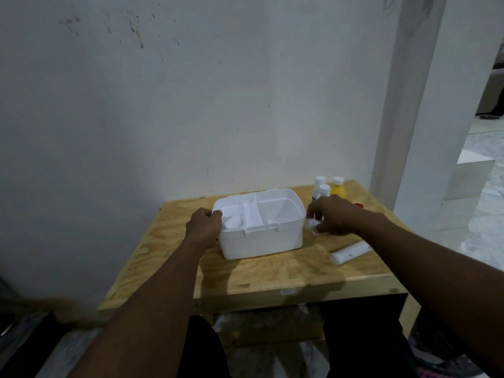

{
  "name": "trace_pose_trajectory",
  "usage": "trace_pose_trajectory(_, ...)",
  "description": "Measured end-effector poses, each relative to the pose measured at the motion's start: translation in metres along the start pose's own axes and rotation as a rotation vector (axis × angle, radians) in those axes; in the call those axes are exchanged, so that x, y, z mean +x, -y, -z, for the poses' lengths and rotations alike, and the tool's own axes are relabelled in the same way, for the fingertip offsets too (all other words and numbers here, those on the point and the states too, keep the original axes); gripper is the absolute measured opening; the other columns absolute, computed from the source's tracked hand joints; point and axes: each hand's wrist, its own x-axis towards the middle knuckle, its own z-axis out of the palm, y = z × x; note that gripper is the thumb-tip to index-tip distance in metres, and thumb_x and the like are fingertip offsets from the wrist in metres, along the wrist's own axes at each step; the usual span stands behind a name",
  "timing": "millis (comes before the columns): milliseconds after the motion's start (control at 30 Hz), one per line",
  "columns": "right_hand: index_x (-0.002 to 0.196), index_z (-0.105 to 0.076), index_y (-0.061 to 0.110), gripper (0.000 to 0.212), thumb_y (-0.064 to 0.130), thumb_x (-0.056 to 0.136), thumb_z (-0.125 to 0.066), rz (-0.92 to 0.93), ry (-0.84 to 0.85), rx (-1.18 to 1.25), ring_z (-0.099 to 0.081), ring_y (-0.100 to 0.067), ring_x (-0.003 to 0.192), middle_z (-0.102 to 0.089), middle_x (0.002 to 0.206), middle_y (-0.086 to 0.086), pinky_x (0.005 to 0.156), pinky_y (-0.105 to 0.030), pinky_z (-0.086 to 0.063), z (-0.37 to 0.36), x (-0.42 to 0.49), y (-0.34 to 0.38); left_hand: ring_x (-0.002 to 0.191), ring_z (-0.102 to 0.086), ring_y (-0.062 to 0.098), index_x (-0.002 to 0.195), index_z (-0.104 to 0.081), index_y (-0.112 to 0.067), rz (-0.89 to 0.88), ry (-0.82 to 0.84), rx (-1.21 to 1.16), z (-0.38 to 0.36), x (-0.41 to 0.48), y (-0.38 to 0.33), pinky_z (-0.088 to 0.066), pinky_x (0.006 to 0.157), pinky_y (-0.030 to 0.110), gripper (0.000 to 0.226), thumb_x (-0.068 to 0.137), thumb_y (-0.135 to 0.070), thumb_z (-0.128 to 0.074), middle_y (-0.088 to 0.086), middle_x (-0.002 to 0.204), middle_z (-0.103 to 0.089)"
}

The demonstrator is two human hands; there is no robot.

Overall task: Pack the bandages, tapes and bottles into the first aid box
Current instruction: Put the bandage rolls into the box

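Note:
A white first aid box [261, 241] stands open on a plywood table [272, 274], with a tray of compartments on top. One white bandage roll [233, 222] lies in its left compartment. My left hand [204, 227] grips the box's left rim. Just right of the box, my right hand [331, 215] closes on a small white bandage roll [312, 224] lying on the table. A longer white bandage roll [350, 252] lies at the front right. Behind my right hand stand two white-capped bottles [323, 190] and a yellow bottle [338, 188]. A red tape roll [358, 205] peeks out beside my wrist.
The table stands against a stained white wall, with a white pillar at the right. Its front edge [272, 293] lies close to my legs. A pale tiled floor shows at the far right.

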Motion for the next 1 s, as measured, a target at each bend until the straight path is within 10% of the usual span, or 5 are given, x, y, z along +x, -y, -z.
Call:
trace_pose_trajectory(200, 0.090, -0.064, 0.024, 0.017, 0.009, 0.085, -0.058, -0.018, -0.303, 0.012, -0.061, -0.024, 0.089, -0.063, 0.095, -0.003, 0.076, -0.036, -0.054, 0.049, 0.011, 0.016, 0.096, -0.065, 0.031, 0.115, -0.059, -0.015, 0.008, -0.008, -0.012, -0.001, -0.001, 0.000, -0.062, 0.077, 0.044, 0.029, 0.099, -0.037, -0.046, 0.010, 0.115, -0.063)
trace_pose_trajectory(833, 0.089, -0.071, 0.011, 0.010, 0.015, 0.080, -0.068, -0.008, -0.138, 0.187, -0.060, -0.013, 0.077, -0.066, 0.082, 0.002, 0.067, -0.021, -0.048, -0.033, -0.021, -0.017, 0.098, -0.065, 0.032, 0.109, -0.061, -0.017, 0.041, -0.004, -0.054, -0.004, 0.001, 0.002, -0.061, 0.086, 0.050, 0.032, 0.093, -0.040, -0.047, 0.010, 0.111, -0.065)
trace_pose_trajectory(1000, 0.101, -0.069, 0.015, 0.019, 0.019, 0.082, -0.068, -0.060, 0.051, -0.088, -0.060, -0.017, 0.087, -0.063, 0.094, 0.002, 0.076, -0.030, -0.053, -0.013, -0.017, -0.022, 0.100, -0.065, 0.034, 0.112, -0.061, -0.015, 0.059, 0.002, -0.060, -0.004, -0.001, 0.001, -0.062, 0.081, 0.049, 0.034, 0.093, -0.040, -0.046, 0.011, 0.114, -0.064)
